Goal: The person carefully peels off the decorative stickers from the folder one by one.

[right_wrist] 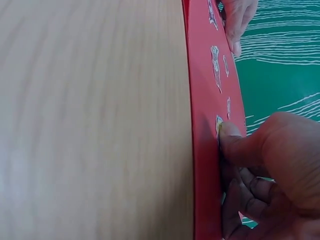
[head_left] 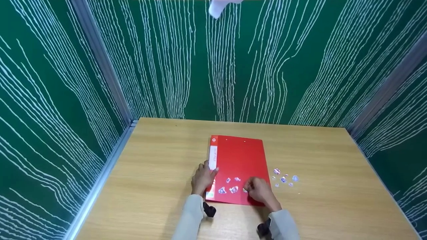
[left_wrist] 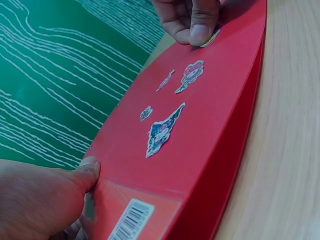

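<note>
A glossy red cardboard folder [head_left: 242, 156] lies on the pale wood-grain table [head_left: 150, 173], its bottom edge gaping. From the folder's centre, the left hand [head_left: 202, 177] is near eight o'clock, holding the spine edge with its thumb on top and fingers alongside. Toward five o'clock, the right hand [head_left: 259, 189] has a narrow grip, thumb and bent fingers closed on a small yellow-marked paper sticker [left_wrist: 211, 38] against the cover. Four white-bordered cut-out stickers [head_left: 234, 189] lie between six and seven o'clock; more loose patterned cut-outs [head_left: 283, 179] lie off the folder toward three to four o'clock.

The stickers look feather-light, thin and easily creased, best pinched by the border. The folder seems light, smooth and springy, best steadied at its stiffer spine.
</note>
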